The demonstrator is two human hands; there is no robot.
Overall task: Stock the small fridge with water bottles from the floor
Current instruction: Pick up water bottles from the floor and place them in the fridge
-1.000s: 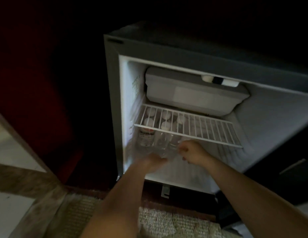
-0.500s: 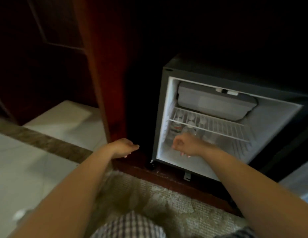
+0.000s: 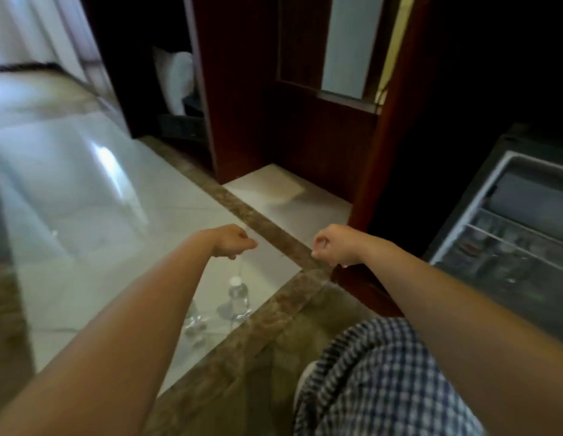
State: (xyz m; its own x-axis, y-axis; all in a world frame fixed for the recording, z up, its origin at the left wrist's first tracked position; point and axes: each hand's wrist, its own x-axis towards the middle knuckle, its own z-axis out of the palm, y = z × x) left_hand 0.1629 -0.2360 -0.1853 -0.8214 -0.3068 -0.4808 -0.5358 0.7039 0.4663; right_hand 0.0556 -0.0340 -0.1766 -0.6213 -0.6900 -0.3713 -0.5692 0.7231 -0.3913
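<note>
Although the small fridge already holds stock, the job is not finished.

Nearest the person's body, checked cloth covers a leg above a dull rug, which meets a brown stone border. Just past that border, on the pale floor tiles, one water bottle stands upright, white cap on, untouched. Beside it, partly hidden behind the left forearm, is more clear plastic. It appears to be at least one further bottle, but count and posture cannot be told.

Above and just beyond the upright bottle, the left grip hovers with fingers curled in, holding nothing. The right grip is level with it, well apart to the right, likewise drawn into a loose fist and empty. Neither touches any bottle.

Farther right, the small fridge stands open. Under its wire shelf the stocked bottles show only as a blur, so their number is not readable. Behind everything stand a dark red wooden cabinet and, in a dark recess, a white pillow.

Assessment: partly stocked. At least one bottle remains on the floor. The likely step in hand is a reach down for the upright bottle, the left grip being nearest. Remaining work: lift it, carry it right, place it in the fridge, and repeat for whatever the forearm hides.
</note>
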